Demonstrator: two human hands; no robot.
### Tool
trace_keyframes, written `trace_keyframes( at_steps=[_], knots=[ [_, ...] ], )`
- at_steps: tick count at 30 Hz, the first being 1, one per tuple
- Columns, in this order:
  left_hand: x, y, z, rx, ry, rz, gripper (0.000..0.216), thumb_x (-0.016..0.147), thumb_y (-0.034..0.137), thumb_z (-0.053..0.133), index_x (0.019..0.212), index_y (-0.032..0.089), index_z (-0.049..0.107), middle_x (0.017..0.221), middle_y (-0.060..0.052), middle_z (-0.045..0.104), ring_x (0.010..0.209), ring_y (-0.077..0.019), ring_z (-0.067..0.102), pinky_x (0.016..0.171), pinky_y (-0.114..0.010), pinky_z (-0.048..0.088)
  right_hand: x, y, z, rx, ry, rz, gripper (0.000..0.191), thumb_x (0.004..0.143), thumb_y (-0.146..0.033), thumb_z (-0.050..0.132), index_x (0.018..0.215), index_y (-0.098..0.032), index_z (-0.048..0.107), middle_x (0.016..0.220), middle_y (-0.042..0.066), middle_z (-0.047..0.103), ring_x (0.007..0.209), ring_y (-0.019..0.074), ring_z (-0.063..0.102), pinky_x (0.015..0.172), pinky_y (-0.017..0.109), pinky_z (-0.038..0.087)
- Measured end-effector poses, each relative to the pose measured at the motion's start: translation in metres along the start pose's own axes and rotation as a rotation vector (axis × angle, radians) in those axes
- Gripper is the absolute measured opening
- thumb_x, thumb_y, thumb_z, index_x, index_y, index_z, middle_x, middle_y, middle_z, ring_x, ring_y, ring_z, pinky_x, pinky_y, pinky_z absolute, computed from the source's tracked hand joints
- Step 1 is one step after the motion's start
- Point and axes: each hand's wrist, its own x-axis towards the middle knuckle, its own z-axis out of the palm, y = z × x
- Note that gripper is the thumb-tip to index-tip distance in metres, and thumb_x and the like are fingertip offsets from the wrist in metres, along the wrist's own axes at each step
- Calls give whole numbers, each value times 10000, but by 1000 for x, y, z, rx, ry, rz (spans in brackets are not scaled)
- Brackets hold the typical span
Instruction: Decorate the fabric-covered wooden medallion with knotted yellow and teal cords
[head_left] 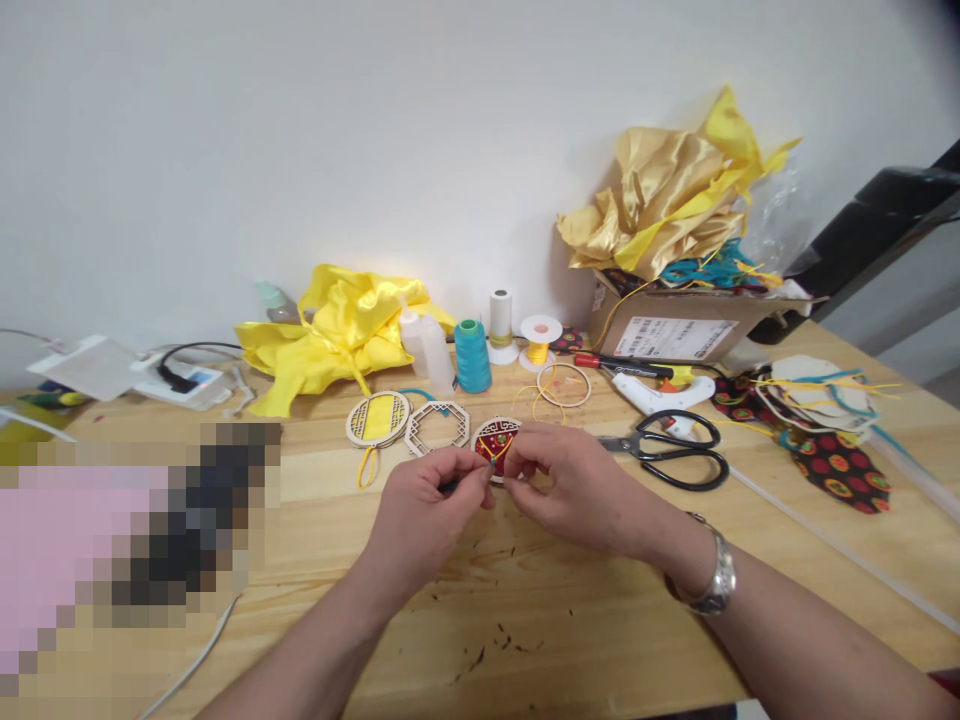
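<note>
A round wooden ornament with patterned red fabric behind its fretwork lies on the table, partly covered by my fingers. Across the fabric a thin yellow cord runs down to my fingertips. My left hand is closed in a pinch at the cord's lower end. Close beside it, my right hand pinches too, over the ornament's right edge; what its fingers grip is hidden. To the left lie an octagonal wooden frame and a round frame with yellow fabric. Black-handled scissors rest right of my right hand.
Behind stand a teal thread cone, a yellow cord spool, a squeeze bottle and yellow cloth. A white glue gun lies before a cardboard box of fabric. Dark scraps dot the table.
</note>
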Motion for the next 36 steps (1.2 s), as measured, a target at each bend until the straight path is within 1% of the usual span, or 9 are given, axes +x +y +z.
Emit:
trace_keyframes(
  at_steps=[15, 19, 27, 36],
  knots=[
    [-1, 2, 0, -16, 11, -3, 153, 711, 253, 568, 602, 191, 655, 544, 35, 632, 539, -120, 532, 531, -212, 407, 0, 0, 0, 13, -13, -1, 80, 742, -101, 529, 705, -168, 554, 715, -13, 582, 654, 100, 478, 593, 221, 316],
    [-2, 2, -1, 5, 2, 19, 177, 717, 254, 562, 570, 193, 641, 539, 37, 620, 531, -117, 520, 528, -211, 397, 1, -1, 0, 2, -8, -6, 88, 747, -102, 524, 693, -167, 546, 707, -11, 577, 647, 101, 475, 587, 222, 312],
    [0, 0, 0, 28, -15, 44, 184, 727, 254, 560, 574, 195, 644, 541, 38, 614, 536, -121, 524, 540, -214, 397, 0, 1, 1, 17, 11, -11, 88, 751, -100, 527, 703, -170, 549, 719, -3, 585, 661, 111, 483, 602, 228, 325],
    [0, 0, 0, 24, -9, 20, 179, 737, 241, 563, 582, 190, 638, 555, 41, 623, 554, -115, 528, 559, -211, 399, 0, 1, 1, 12, 11, -15, 89, 763, -112, 525, 699, -170, 546, 711, -8, 569, 666, 109, 473, 602, 229, 322]
  ],
)
